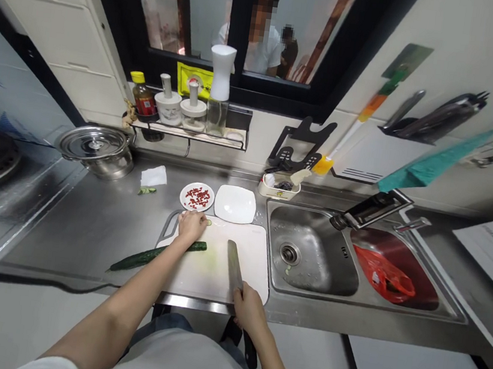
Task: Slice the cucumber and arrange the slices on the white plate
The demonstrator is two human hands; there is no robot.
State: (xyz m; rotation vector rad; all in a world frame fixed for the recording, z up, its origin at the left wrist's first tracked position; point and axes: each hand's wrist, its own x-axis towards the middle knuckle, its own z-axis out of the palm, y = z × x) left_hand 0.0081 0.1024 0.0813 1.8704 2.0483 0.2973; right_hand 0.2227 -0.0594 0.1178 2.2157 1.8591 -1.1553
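My right hand [249, 309] is wrapped round a kitchen knife [234, 264], its blade lying over the right half of the white cutting board [259, 246] and its dark handle end sticking out below my hand. At the board's upper left, my left hand [192, 226] has its fingers closed at a small pale cucumber slice [209, 222], which shows at the fingertips. Under my left forearm lies a dark green cucumber [136, 259]; its cut end rests on the board, while its other end reaches onto the counter. My forearm hides its middle.
Behind the board stand a plate of chopped red pieces [197, 196] and a white plate [235, 204]. A double sink [311, 278] lies to the right, with a red plastic bag [382, 275]. On the left are a lidded pot [115, 161] and a white tissue [154, 176].
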